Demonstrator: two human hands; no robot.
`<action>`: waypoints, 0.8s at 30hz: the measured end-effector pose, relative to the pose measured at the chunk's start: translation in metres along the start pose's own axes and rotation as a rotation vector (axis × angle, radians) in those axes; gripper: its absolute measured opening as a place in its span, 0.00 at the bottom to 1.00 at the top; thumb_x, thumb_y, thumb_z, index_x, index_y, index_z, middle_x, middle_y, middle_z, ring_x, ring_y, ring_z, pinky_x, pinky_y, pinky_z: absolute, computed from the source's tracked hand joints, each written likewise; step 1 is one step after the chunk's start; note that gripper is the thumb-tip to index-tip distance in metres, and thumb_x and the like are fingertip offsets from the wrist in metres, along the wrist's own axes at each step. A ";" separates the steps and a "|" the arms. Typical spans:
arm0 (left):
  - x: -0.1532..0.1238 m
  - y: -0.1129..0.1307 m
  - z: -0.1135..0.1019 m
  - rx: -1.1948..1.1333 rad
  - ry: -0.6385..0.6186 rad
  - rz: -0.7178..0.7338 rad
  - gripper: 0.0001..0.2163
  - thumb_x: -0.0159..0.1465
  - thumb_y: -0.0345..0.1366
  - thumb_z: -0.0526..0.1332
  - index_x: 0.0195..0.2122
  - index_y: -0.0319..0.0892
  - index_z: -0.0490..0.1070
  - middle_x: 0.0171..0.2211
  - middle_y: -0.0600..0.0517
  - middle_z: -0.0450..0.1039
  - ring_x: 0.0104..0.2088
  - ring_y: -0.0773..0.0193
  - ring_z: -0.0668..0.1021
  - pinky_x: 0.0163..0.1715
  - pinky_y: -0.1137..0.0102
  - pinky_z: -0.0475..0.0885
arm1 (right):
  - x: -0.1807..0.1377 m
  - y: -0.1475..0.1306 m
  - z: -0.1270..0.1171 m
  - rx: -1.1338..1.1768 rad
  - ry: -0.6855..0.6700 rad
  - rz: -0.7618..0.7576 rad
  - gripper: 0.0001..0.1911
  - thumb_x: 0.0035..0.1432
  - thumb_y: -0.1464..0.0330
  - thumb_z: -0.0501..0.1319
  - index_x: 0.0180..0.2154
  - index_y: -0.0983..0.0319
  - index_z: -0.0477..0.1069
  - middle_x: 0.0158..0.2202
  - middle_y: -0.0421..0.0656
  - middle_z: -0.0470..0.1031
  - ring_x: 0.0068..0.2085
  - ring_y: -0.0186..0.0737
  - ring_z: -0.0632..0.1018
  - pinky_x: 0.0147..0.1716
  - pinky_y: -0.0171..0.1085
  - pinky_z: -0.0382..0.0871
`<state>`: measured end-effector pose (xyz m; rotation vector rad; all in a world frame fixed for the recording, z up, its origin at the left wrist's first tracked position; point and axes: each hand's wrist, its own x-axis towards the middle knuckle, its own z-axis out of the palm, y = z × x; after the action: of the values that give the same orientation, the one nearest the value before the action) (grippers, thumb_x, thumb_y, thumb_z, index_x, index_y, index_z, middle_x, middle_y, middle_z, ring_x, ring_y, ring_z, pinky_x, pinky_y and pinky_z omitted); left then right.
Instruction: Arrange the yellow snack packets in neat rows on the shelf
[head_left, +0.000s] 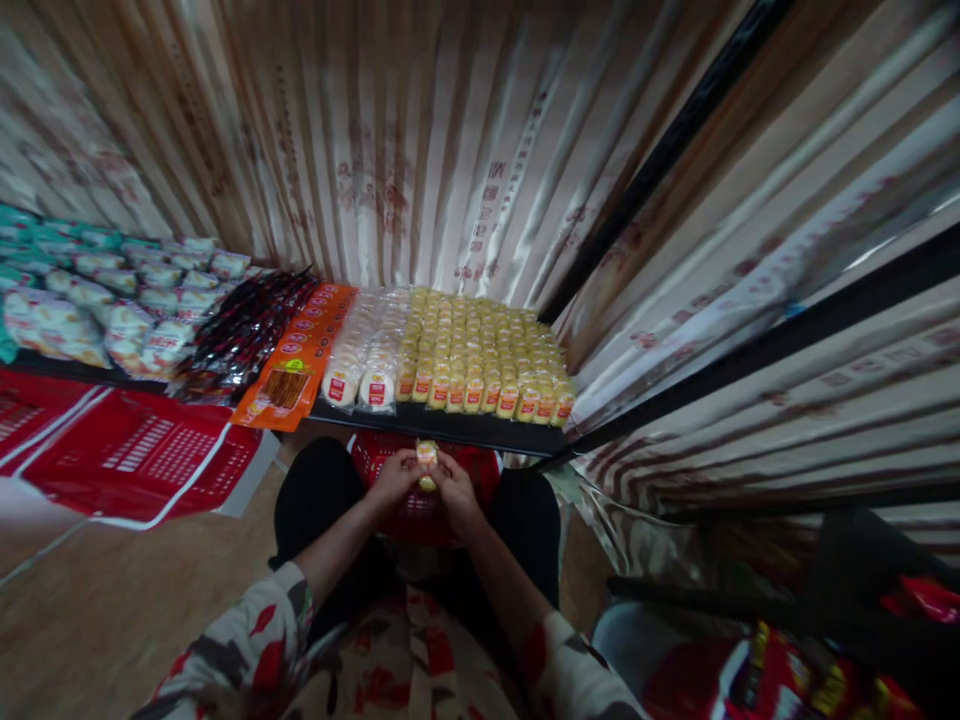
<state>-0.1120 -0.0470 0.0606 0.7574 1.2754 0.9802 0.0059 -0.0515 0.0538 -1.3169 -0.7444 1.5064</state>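
Observation:
Between my two hands is a small yellow snack packet (427,453) with a pale label, held above a red plastic basket (480,462) at my knees. My left hand (393,478) grips its left side, fingers closed. On the right side my right hand (456,488) closes on the same packet. Just beyond, on a black shelf (450,424), stand tight rows of similar yellow packets (487,350) with red and orange labels. Left of them lie clear packs of round white crackers (360,350).
An orange snack bag (300,350), dark shiny packets (247,320) and white bags (135,300) fill the shelf's left. A red bag (165,450) hangs below. Black rack bars (750,370) cross the right, before a printed curtain (450,150). Colourful packets (787,670) lie lower right.

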 end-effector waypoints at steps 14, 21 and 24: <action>0.003 0.042 -0.027 0.282 0.218 0.369 0.12 0.53 0.29 0.62 0.40 0.41 0.71 0.35 0.51 0.75 0.33 0.66 0.76 0.39 0.71 0.71 | -0.019 -0.036 0.034 -0.513 0.076 -0.475 0.16 0.54 0.70 0.54 0.45 0.60 0.71 0.46 0.47 0.71 0.44 0.38 0.74 0.48 0.39 0.70; 0.008 0.054 -0.022 0.402 0.271 0.404 0.13 0.54 0.31 0.61 0.42 0.41 0.70 0.35 0.50 0.75 0.34 0.63 0.77 0.40 0.68 0.71 | -0.025 -0.043 0.043 -0.571 0.047 -0.525 0.20 0.54 0.74 0.51 0.48 0.59 0.69 0.46 0.46 0.69 0.41 0.37 0.75 0.44 0.36 0.72; 0.010 0.050 -0.020 0.429 0.261 0.442 0.12 0.54 0.33 0.60 0.41 0.41 0.70 0.37 0.50 0.74 0.34 0.63 0.76 0.40 0.67 0.71 | -0.021 -0.038 0.037 -0.588 0.051 -0.515 0.20 0.54 0.75 0.51 0.49 0.61 0.69 0.45 0.47 0.69 0.40 0.36 0.75 0.42 0.36 0.72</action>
<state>-0.1396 -0.0183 0.0978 1.3158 1.6109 1.2008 -0.0208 -0.0521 0.1042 -1.4222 -1.4391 0.8622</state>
